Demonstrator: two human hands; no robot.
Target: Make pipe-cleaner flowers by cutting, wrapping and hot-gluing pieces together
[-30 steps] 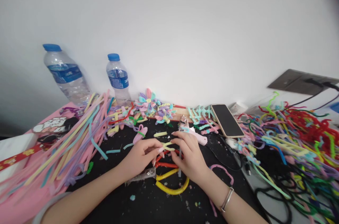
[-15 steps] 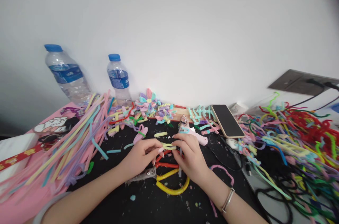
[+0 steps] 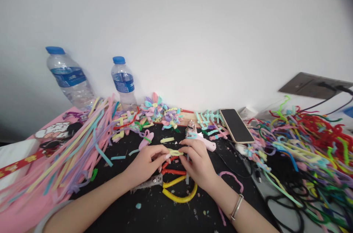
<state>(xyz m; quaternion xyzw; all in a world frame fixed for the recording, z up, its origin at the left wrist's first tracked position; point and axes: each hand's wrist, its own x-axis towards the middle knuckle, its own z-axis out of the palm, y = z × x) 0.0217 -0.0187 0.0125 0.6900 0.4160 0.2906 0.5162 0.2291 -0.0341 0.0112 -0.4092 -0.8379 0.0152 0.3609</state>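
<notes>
Both my hands meet over the middle of a black tabletop (image 3: 154,214). My left hand (image 3: 146,163) and my right hand (image 3: 197,163) each pinch an end of a short pale yellow pipe cleaner piece (image 3: 173,152), holding it just above the table. Under the hands lie red pipe cleaner pieces (image 3: 172,170), a curved yellow pipe cleaner (image 3: 180,198) and metal scissors (image 3: 150,181). My right wrist wears a silver bracelet (image 3: 237,206).
Two water bottles (image 3: 68,76) (image 3: 123,80) stand by the wall. Long pastel pipe cleaners (image 3: 74,144) lie left, a tangled colourful pile (image 3: 303,141) right. Finished pipe-cleaner flowers (image 3: 154,110), a phone (image 3: 236,125) and a pink glue gun (image 3: 205,141) sit behind my hands.
My fingers have closed in slightly on the yellow piece, flattening its loops. Nothing else has moved.
</notes>
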